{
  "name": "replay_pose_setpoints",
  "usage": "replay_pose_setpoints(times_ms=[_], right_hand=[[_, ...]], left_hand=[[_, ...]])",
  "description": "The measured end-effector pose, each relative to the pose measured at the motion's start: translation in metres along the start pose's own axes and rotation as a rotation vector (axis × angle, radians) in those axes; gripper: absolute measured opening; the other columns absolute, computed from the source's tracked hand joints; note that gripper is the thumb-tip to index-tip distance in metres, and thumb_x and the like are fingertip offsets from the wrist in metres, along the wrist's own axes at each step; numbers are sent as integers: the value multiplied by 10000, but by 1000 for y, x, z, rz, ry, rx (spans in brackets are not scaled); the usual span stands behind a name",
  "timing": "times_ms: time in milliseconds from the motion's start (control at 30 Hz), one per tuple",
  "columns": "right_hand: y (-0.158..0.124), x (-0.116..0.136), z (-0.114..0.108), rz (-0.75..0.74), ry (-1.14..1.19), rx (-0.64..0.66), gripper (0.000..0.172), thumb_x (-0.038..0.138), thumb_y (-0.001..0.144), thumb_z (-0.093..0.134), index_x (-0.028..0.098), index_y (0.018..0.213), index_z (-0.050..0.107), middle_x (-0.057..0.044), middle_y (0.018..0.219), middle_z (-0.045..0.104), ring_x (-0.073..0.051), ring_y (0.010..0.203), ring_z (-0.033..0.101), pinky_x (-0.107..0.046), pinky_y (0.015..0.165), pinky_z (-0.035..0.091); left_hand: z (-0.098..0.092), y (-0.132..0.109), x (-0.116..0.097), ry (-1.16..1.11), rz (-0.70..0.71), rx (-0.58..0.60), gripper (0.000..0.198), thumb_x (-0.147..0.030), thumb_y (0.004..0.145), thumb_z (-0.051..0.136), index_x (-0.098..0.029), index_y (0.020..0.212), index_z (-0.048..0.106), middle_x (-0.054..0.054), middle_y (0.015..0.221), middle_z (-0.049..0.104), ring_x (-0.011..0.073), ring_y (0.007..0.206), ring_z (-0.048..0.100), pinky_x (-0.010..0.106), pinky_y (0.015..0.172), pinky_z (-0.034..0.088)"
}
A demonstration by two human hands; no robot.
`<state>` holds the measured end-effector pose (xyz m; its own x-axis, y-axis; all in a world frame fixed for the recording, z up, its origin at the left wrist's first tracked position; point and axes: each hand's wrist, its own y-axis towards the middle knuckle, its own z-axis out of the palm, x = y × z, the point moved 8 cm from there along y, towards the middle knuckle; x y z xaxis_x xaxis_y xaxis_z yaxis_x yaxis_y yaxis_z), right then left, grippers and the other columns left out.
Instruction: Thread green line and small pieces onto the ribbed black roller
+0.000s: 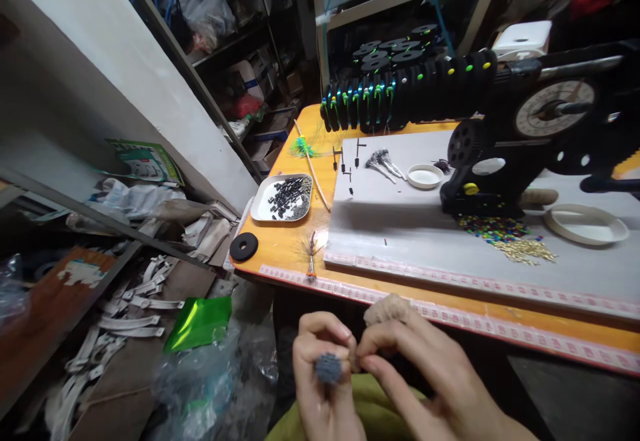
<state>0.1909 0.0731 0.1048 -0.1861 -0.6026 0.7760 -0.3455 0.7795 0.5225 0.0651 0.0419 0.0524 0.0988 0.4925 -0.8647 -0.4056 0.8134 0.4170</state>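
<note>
Just off the table's front edge, above my lap, my left hand (323, 384) is closed round a thing with a rounded, dark grey, fuzzy-looking end (329, 368). It may be a bundle of fine strands; the rest is hidden in the fist. My right hand (425, 368) meets it at the fingertips, its thumb and index finger pinched together. What lies in that pinch is too small to make out. A tan, rough-textured wrap (386, 310) shows at the far side of the right hand, seemingly on a finger.
The orange table (280, 254) bears a grey board (390, 228), a white tray (257, 209) of small black and metal pieces, and a black ring (243, 246). A black machine (500, 148) with a row of spools stands right, near small beads (495, 231) and a shallow dish (585, 223).
</note>
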Motion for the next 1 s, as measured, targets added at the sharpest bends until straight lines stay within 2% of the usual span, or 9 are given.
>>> replay_pose_setpoints(times_ms=[67,133,200,300,433,533,733,867,1000], right_hand=[[-2,3,5,-25,-21,13,186,32,884,479,166,918,603,-41,837,611,-149,811,604,-242,713,528],[-3,5,5,-65,-18,-7,197,30,893,468,165,959,596,-44,859,612,-149,829,606,-237,733,528],[-2,5,4,-114,-9,-33,176,44,916,496,162,989,606,-43,868,611,-137,825,611,-212,729,524],[-2,4,3,-186,-49,-41,124,79,956,537,152,983,633,-50,868,622,-128,801,612,-201,718,518],[-3,7,3,-304,-97,-35,158,81,982,505,135,961,651,-69,845,633,-160,804,597,-276,716,513],[-3,3,3,-295,-81,-23,155,48,958,532,138,986,655,-73,880,643,-164,838,606,-287,744,525],[0,11,3,-306,-54,-15,191,73,953,565,100,1138,605,-111,1000,680,-167,998,639,-268,888,541],[2,22,13,-326,-28,49,132,129,997,506,130,1020,636,-86,886,674,-157,825,634,-273,754,541],[1,22,22,-296,-118,107,273,136,1035,380,123,934,633,-110,867,681,-168,765,614,-312,697,531]], left_hand=[[2,6,-3,-178,-58,-59,192,-320,981,545,-219,819,526,-37,792,521,100,595,411,224,541,387],[7,12,-7,-321,-87,-74,224,-349,984,537,-225,800,509,-63,616,402,109,534,326,221,504,345],[10,17,-13,-363,-70,-67,187,-350,990,524,-237,842,533,-74,534,282,117,507,285,225,493,319],[8,19,-22,-320,-3,-57,158,-345,993,519,-238,883,555,-76,512,243,117,480,261,239,468,284],[-1,21,-31,-215,112,-78,176,-350,991,530,-223,871,550,-84,481,275,105,443,274,255,452,276],[-6,23,-38,-164,185,-81,167,-348,985,545,-215,884,560,-90,465,315,95,422,291,258,449,281],[-13,23,-38,-142,185,-72,176,-350,988,535,-213,877,550,-87,467,361,100,425,315,253,448,301],[-10,21,-41,-122,230,-6,164,-359,1005,502,-222,928,554,-85,489,448,101,422,363,247,445,342],[-7,15,-47,-50,337,122,135,-320,1005,494,-219,969,576,-76,499,547,87,381,407,242,432,363]])
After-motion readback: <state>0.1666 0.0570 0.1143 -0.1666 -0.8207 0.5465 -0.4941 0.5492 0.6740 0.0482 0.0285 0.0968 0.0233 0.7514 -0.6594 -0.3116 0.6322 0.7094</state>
